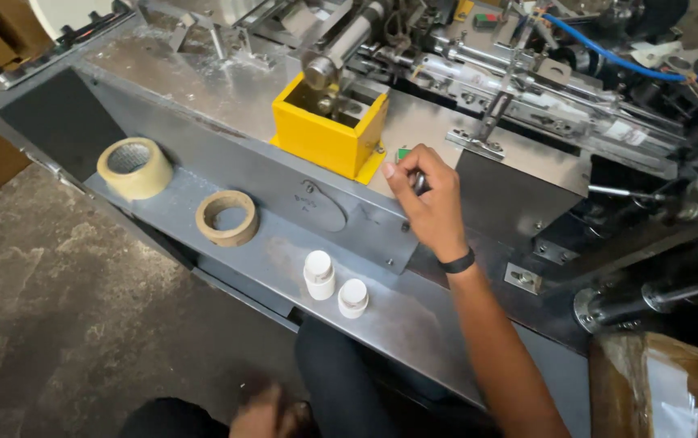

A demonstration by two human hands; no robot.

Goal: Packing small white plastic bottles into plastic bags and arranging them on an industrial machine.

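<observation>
2 white bottles (334,285) capped on ledge | right hand (428,203) grip clenched on metal knob (419,182) | left hand (272,412) grip unclear

Round metal knob (419,182) (machine panel)

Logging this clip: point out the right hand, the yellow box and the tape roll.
right hand (430,203): head view, back of the hand.
yellow box (325,138): head view, front wall.
tape roll (135,168): head view, outer side.
</observation>
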